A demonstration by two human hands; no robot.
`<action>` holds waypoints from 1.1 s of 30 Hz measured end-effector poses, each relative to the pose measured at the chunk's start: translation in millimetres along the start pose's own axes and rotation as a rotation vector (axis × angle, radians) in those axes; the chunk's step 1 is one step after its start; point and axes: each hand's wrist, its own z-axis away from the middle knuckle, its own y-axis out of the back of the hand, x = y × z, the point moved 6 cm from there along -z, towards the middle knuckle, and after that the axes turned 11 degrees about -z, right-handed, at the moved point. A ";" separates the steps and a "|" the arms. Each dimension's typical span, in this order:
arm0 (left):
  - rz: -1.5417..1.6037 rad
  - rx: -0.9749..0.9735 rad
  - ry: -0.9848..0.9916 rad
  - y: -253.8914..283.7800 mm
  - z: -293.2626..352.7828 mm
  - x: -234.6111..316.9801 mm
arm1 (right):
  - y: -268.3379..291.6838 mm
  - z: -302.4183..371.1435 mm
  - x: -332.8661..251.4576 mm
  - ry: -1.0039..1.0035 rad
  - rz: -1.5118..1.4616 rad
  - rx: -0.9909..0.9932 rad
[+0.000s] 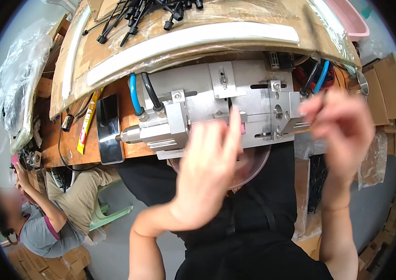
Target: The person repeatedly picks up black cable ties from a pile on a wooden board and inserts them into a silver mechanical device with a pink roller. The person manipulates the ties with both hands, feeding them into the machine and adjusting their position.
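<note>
A grey metal pneumatic fixture (235,105) with a blue hose (134,93) and a black hose (150,91) sits on the wooden bench (74,140). My left hand (207,172) is raised in front of its middle, blurred, fingers apart and pointing up, with nothing seen in it. My right hand (342,126) hovers at the fixture's right end, blurred, fingers curled together; whether it pinches anything is unclear. A clear round bowl (254,168) shows below the fixture, partly hidden by my left hand.
A dark phone (109,128) and a yellow packet (87,122) lie on the bench at left. Black cable parts (146,14) rest on a cardboard shelf (193,56) above; a pink tray (349,16) sits top right. Another person (44,219) sits lower left. Cardboard boxes (389,88) stand right.
</note>
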 end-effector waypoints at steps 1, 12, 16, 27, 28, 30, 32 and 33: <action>-0.089 0.129 0.006 16.6 -14.2 -14.0 | -20.8 20.4 6.2 0.004 0.050 -0.024; -0.046 0.196 0.222 56.7 -132.8 -103.3 | -97.6 76.3 44.1 -0.046 0.566 -0.054; -0.207 0.142 0.102 61.0 -123.1 -122.0 | -96.6 80.6 37.6 -0.007 0.608 -0.008; -0.034 0.121 0.071 71.5 -113.9 -122.0 | -106.6 70.3 35.6 -0.084 0.705 -0.072; 0.013 0.102 0.077 72.1 -110.8 -123.0 | -105.9 70.2 34.3 -0.098 0.722 -0.084; 0.087 0.077 0.070 73.1 -103.2 -123.6 | -106.3 64.3 30.3 -0.113 0.758 -0.166; 0.145 0.063 0.031 70.5 -99.6 -121.3 | -97.9 49.1 18.0 -0.123 0.806 -0.299; 0.132 0.079 0.011 68.8 -96.9 -121.2 | -92.6 30.5 11.3 -0.055 0.829 -0.307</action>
